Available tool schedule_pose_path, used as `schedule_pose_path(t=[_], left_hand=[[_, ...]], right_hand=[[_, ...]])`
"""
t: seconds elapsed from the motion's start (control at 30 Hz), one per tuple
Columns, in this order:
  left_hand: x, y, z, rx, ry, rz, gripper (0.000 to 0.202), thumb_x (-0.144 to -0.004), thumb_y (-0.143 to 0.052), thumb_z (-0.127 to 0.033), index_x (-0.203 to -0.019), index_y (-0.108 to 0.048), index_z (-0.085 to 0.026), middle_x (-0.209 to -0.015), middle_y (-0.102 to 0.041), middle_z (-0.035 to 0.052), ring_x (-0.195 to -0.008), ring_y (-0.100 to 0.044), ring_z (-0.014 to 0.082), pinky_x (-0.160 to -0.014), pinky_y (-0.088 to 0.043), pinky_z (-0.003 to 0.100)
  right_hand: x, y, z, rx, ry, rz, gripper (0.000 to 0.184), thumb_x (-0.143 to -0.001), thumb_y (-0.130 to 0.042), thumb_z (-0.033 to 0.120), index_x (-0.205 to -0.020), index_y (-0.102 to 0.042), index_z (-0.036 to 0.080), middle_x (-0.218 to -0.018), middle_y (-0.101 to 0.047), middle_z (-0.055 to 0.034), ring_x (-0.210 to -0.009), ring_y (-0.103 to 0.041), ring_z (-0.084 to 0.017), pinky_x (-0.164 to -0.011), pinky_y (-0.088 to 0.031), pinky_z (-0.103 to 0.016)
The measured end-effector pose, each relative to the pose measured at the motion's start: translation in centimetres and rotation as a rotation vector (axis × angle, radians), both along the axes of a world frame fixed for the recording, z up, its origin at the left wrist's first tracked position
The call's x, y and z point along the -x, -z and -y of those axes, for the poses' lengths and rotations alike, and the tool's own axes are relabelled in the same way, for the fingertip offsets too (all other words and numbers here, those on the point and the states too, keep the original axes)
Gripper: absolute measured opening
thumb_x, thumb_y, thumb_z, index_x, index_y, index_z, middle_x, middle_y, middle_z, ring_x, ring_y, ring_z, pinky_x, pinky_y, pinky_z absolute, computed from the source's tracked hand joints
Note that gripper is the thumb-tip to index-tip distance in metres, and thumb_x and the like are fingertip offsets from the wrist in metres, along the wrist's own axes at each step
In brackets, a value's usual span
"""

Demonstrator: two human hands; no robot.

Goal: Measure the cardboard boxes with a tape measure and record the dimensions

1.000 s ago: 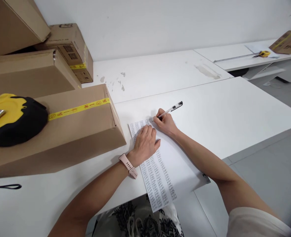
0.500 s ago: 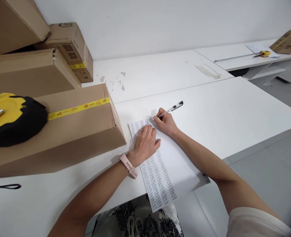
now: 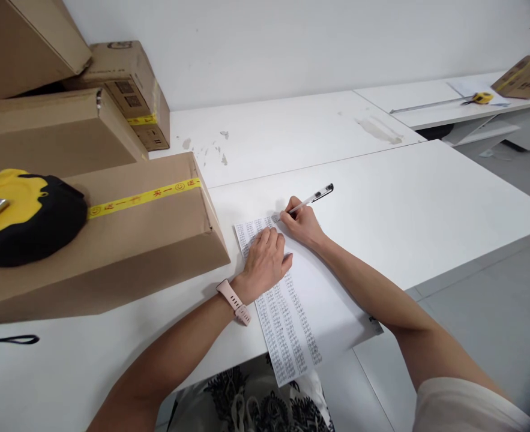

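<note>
My right hand grips a pen with a clear barrel and black clip; its tip is hidden by the fingers near the sheet's top edge. Beneath both hands lies a white paper sheet, its left part covered in columns of small dark handwriting. My left hand rests flat on the written columns, fingers extended and thumb out to the side. A pink watch strap circles the left wrist. The sheet's lower end hangs past the table's front edge, above a patterned black-and-white garment.
A cardboard box with yellow printed tape stands left of the paper, a yellow-black tape measure on top. More boxes are stacked behind. Far right, another tape measure lies beside a small box. A black cord loop lies at left.
</note>
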State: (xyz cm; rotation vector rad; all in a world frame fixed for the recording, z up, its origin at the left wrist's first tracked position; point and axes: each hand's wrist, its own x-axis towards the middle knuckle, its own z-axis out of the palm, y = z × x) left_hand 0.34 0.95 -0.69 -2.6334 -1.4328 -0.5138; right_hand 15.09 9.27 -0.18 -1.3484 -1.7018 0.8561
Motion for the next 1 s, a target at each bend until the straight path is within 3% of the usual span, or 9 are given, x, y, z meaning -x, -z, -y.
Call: schedule_pose_path(t=[0.3,0.73,0.87,0.93,1.0], left_hand=[[0.1,0.1,0.0,0.007,0.0,0.012,0.028,-0.095,-0.055,-0.035,-0.111,-0.059,-0.012,-0.113,-0.065,0.017,-0.112,-0.057,0.0317,-0.098,-0.049,0.045],[0.0,0.0,0.0,0.025,0.01,0.044,0.027,-0.095,-0.055,-0.033,-0.11,-0.058,-0.011,-0.111,-0.064,0.0186,-0.111,-0.056,0.0327,-0.098,-0.049,0.046],[0.2,0.2,-0.1,0.029,0.01,0.052,0.03,-0.094,-0.056,-0.033,-0.112,-0.058,-0.008,-0.116,-0.064,0.0211,-0.113,-0.057,0.0334,-0.098,-0.049,0.046],[0.1,0.4,-0.2,0.028,0.008,0.056,0.032,-0.094,-0.056,-0.033,-0.113,-0.058,-0.008,-0.12,-0.064,0.0221,-0.115,-0.057,0.034,-0.099,-0.049,0.047],[0.0,0.3,0.0,0.025,0.007,0.06,0.031,-0.093,-0.058,-0.032,-0.113,-0.059,-0.008,-0.121,-0.065,0.0226,-0.117,-0.058,0.0344,-0.1,-0.05,0.048]], right_hand=[[-0.1,0.2,0.0,-0.009,-0.005,-0.002,0.016,-0.078,-0.055,0.024,-0.072,-0.041,0.024,-0.053,-0.037,0.0083,-0.052,-0.034,-0.011,-0.052,-0.028,-0.028],[0.0,0.1,0.1,-0.01,0.029,-0.011,0.02,-0.079,-0.057,0.024,-0.07,-0.04,0.025,-0.054,-0.037,0.0074,-0.053,-0.036,-0.012,-0.053,-0.03,-0.028],[-0.3,0.3,-0.1,-0.122,0.08,-0.054,0.016,-0.088,-0.056,0.032,-0.078,-0.046,0.024,-0.065,-0.046,0.0045,-0.058,-0.041,-0.013,-0.056,-0.034,-0.028],[-0.7,0.5,-0.5,-0.229,0.027,0.009,0.01,-0.092,-0.053,0.033,-0.091,-0.054,0.023,-0.079,-0.057,-0.0001,-0.067,-0.049,-0.016,-0.063,-0.041,-0.03],[-1.1,0.8,-1.0,-0.332,-0.065,0.148,0.016,-0.095,-0.047,0.026,-0.103,-0.061,0.022,-0.095,-0.063,-0.0057,-0.083,-0.056,-0.02,-0.075,-0.045,-0.033]])
